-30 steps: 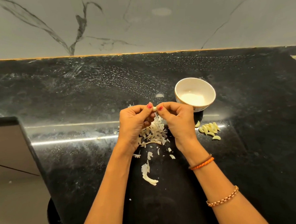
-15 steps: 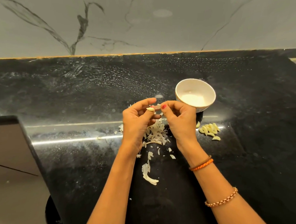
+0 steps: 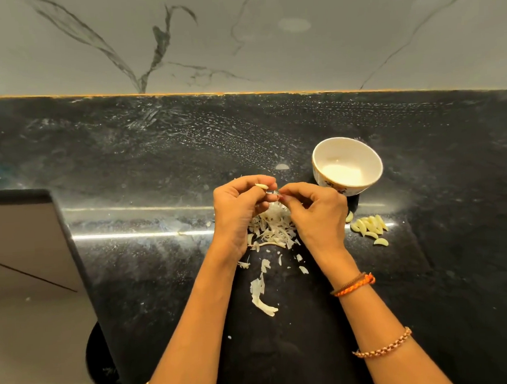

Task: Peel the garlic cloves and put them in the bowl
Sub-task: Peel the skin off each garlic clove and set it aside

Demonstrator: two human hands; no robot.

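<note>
Black stone table under grey veined wall. Left hand curled round garlic clove, pinched high at fingertips, raised over skin pile so scraps fall in one heap. Right hand pinching loose skin at clove's tip, likely pulling it away. White bowl just beyond right hand, looks empty. Peeled cloves heaped on table beside bowl, not yet inside.

Open counter, clutter near the middle

Black counter lies bare from nine to twelve o'clock; bowl at two, peeled cloves at three, peel pile centre block passage.
</note>
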